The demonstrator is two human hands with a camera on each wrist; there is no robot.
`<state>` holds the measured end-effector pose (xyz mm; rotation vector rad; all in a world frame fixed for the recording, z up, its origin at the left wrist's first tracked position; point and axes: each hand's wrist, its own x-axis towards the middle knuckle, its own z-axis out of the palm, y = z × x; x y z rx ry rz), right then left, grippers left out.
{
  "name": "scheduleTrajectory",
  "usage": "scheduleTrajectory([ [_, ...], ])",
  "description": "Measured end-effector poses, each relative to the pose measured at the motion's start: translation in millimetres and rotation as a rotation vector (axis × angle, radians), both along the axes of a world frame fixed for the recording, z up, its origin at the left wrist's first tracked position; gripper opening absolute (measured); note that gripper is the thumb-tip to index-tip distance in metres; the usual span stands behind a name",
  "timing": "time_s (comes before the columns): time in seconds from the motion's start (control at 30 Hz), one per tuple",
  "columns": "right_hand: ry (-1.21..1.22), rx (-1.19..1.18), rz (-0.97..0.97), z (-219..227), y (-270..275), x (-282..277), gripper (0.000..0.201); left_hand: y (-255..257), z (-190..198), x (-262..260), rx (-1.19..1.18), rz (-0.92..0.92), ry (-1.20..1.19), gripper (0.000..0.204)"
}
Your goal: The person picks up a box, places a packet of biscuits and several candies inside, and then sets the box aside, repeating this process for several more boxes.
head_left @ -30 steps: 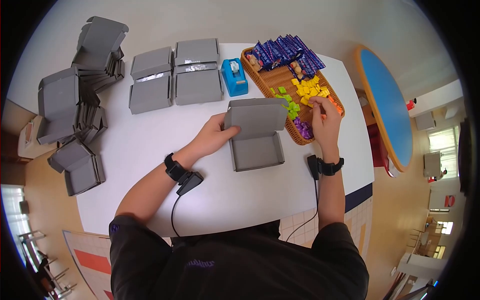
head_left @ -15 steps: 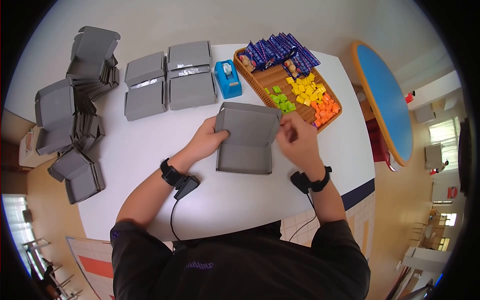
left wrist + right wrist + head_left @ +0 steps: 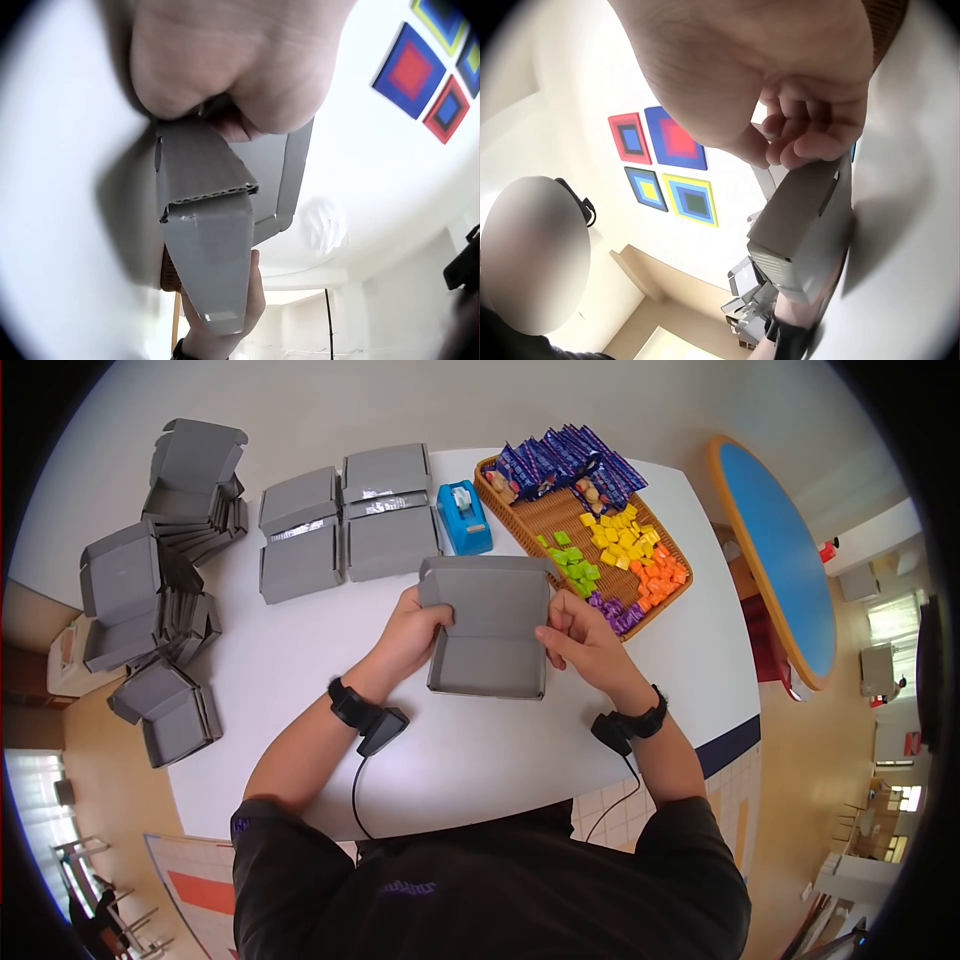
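In the head view an open grey cardboard box point(image 3: 487, 660) lies on the white table with its lid raised. The left hand point(image 3: 408, 635) grips the box's left side, its thumb over the inner edge. At the right side the right hand point(image 3: 587, 643) touches the box wall with its thumb, fingers curled at the edge. The right wrist view shows the right fingers bent against the top of the box's side wall point(image 3: 791, 202). In the left wrist view the left hand point(image 3: 232, 60) holds the box's side point(image 3: 202, 165). No other item shows inside the box.
A wicker basket point(image 3: 540, 523) holds blue snack packets point(image 3: 560, 465) and yellow, green, orange and purple wrapped pieces. Left of it stand a blue tape dispenser point(image 3: 466, 520), several closed grey boxes point(image 3: 393, 544) and stacks of open boxes point(image 3: 125, 592) at the table's left edge.
The right hand has moved from over the basket, leftward and down, to the box's right side. The box has shifted slightly left, with the left hand still on it.
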<state>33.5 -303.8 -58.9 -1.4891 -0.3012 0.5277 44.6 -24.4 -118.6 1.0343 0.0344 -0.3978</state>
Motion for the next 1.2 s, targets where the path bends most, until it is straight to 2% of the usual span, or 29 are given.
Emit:
scheduleTrajectory([
  [0.03, 0.028, 0.017, 0.015, -2.1, 0.8, 0.3, 0.030, 0.4, -1.7, -0.2, 0.024, -0.013, -0.005, 0.048],
  [0.17, -0.058, -0.153, 0.054, -1.7, -0.7, 0.2, 0.029, -5.5, 13.0, -3.7, -0.058, -0.048, -0.068, 0.041],
  [0.27, -0.102, -0.196, 0.104, -1.8, 0.7, 2.5, 0.028, -1.0, 23.8, -0.6, -0.088, -0.085, 0.010, 0.045],
  [0.3, -0.083, -0.203, 0.114, -2.4, 0.6, 3.0, 0.027, 1.1, 18.5, 1.6, -0.062, -0.126, -0.021, 0.049],
  [0.53, -0.053, -0.206, 0.118, -12.0, -1.1, 8.1, 0.031, 1.4, 11.6, 2.1, -0.039, -0.140, -0.076, 0.043],
  [1.03, -0.003, -0.121, -0.001, -17.1, 9.5, 4.4, 0.041, 1.2, 6.3, 4.3, 0.008, -0.134, -0.069, 0.044],
  [1.13, 0.135, -0.027, -0.050, -23.2, 7.3, 7.7, 0.037, -0.9, 15.0, 1.6, -0.008, -0.118, -0.044, 0.046],
  [1.2, 0.134, -0.043, -0.106, -17.2, 11.1, 5.9, 0.024, -2.8, 26.5, -0.6, -0.044, -0.099, 0.025, 0.048],
])
